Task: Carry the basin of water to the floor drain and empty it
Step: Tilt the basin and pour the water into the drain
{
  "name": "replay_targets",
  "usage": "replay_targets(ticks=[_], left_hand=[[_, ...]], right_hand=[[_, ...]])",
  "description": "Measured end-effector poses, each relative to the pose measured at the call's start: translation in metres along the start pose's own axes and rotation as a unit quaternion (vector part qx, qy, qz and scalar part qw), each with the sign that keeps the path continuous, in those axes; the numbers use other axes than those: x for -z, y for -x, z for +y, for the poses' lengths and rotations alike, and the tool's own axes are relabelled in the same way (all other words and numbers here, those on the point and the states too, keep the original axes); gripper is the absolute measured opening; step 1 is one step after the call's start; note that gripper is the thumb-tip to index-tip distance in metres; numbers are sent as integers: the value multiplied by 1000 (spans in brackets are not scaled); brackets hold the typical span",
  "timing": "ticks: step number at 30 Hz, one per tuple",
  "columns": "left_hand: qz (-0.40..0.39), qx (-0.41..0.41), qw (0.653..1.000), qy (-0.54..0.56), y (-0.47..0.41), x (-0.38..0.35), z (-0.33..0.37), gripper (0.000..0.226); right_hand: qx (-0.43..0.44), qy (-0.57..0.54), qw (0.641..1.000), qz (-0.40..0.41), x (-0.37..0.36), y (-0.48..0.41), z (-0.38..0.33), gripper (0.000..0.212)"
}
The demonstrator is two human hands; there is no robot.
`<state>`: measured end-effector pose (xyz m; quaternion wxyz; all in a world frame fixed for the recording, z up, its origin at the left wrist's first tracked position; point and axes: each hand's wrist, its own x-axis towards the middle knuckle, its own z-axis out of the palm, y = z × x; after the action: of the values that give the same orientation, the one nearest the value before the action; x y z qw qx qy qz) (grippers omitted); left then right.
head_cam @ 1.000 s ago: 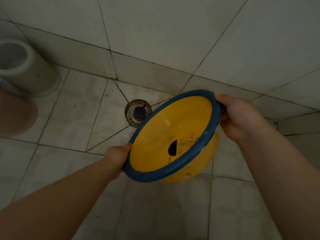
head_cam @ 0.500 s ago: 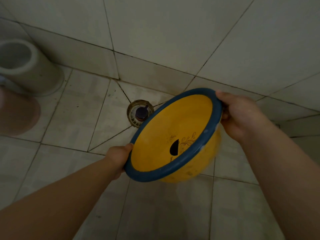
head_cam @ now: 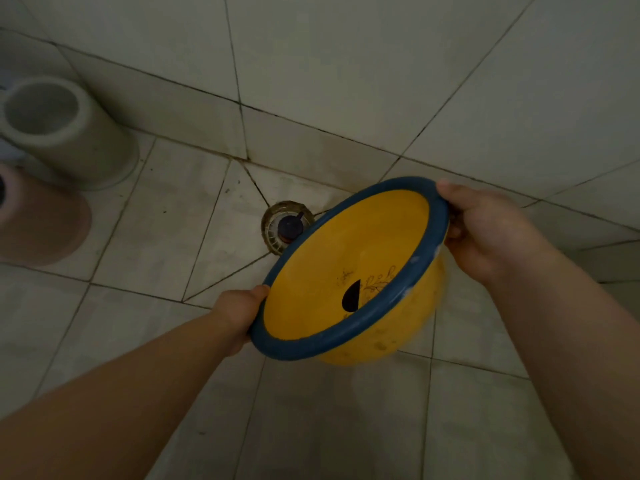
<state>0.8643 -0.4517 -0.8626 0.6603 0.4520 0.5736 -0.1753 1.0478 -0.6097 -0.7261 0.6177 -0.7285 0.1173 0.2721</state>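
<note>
A yellow basin (head_cam: 332, 258) with a blue rim is held above the tiled floor, tilted steeply with its far-left edge down toward the round floor drain (head_cam: 285, 226). My left hand (head_cam: 239, 311) grips the rim at the near left. My right hand (head_cam: 485, 226) grips the rim at the far right, which is the high side. I see no standing water inside the basin; a dark half-round mark and a leaf pattern show on its bottom. The basin's lower rim overlaps the drain's right edge in view.
A white round container (head_cam: 65, 133) and a pinkish one (head_cam: 38, 223) stand on the floor at the left. The tiled wall (head_cam: 346, 81) rises just behind the drain. Bare floor tiles (head_cam: 145, 237) lie between the containers and the drain.
The basin and both hands stay almost where they were, still tilted toward the drain. The view has shifted slightly, so the drain and containers sit a little further right in the frame.
</note>
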Motion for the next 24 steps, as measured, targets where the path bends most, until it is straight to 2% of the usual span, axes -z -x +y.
replay_targets(ticks=[24], left_hand=[[-23, 13, 1000, -8, -3, 2, 3, 40]], right_hand=[[8, 14, 1000, -27, -9, 1, -15, 21]])
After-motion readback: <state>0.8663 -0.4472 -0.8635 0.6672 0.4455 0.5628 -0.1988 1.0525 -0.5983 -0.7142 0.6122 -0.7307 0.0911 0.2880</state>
